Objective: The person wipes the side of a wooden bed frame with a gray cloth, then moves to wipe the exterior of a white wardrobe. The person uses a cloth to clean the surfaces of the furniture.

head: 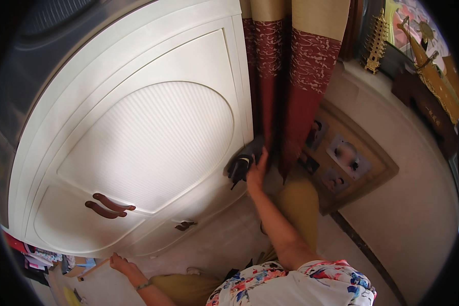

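My right hand [257, 172] reaches forward to the corner between a white cabinet and the red curtain. Its fingers are at a black item [239, 168] with a pale curved edge and thin pointed ends; what it is cannot be made out, and the hand partly hides it. Low at the left, my left hand [121, 264], with a band on the wrist, has curled fingers below the cabinet's lower edge. A thin light-brown strip [93, 269] ends beside it; whether the hand touches it is unclear.
The white cabinet [145, 141] with brown handles [109, 206] fills the left. Red and beige curtains [308, 76] hang beside it. A framed photo board [375, 164] leans at the right, below a ledge with a golden pagoda [376, 42] and ship model [432, 69]. Folded cloths [42, 256] lie lower left.
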